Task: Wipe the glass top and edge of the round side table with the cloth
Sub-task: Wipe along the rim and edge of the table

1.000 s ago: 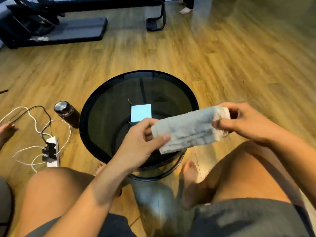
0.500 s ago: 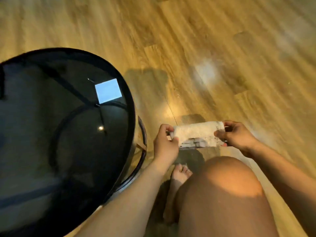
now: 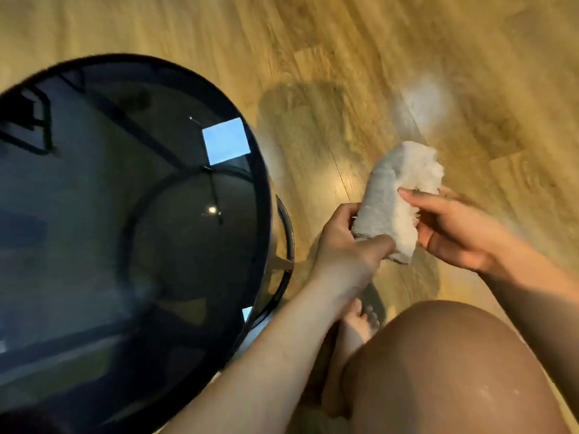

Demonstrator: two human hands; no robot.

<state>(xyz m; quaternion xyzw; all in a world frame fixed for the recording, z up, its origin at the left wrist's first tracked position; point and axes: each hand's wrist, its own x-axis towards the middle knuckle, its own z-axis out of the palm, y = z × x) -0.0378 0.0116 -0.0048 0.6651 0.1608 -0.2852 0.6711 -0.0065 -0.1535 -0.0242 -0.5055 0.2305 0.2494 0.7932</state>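
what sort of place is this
Likely a room in a home: wood-plank floor, a round glass-topped side table, and a person's bare foot beside it.

We see a wood plank floor from twelve to three o'clock, a bare knee and foot at five.

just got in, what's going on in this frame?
A seated person holds a folded white cloth in both hands, over the wooden floor to the right of the round side table. The left hand grips its near end; the right hand pinches it further up. The cloth is clear of the table, so no wiping is under way right now.
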